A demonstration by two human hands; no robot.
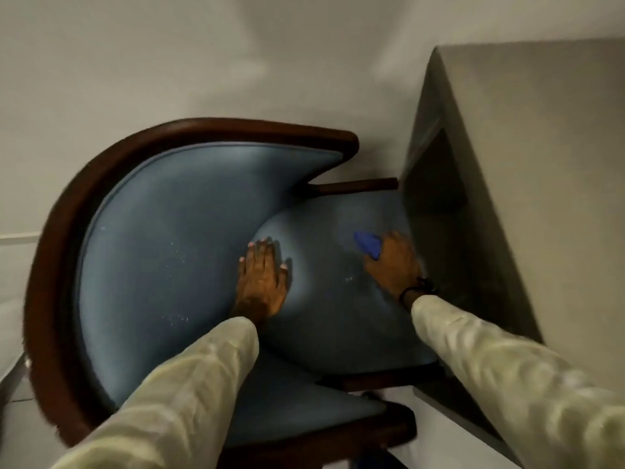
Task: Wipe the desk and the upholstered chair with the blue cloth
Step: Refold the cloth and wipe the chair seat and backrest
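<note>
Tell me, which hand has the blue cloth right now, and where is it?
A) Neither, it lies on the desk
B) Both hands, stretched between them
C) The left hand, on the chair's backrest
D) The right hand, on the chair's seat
D: the blue cloth sticks out from under the right hand on the chair seat, while the left hand lies flat and empty.

A plain furnished room, maybe an office or guest room. An upholstered chair [162, 252] with dark wood frame sits beside a grey desk [527, 157].

Chair [162, 231]: smooth blue upholstery, glossy dark wood frame; desk [541, 164] matt grey.
</note>
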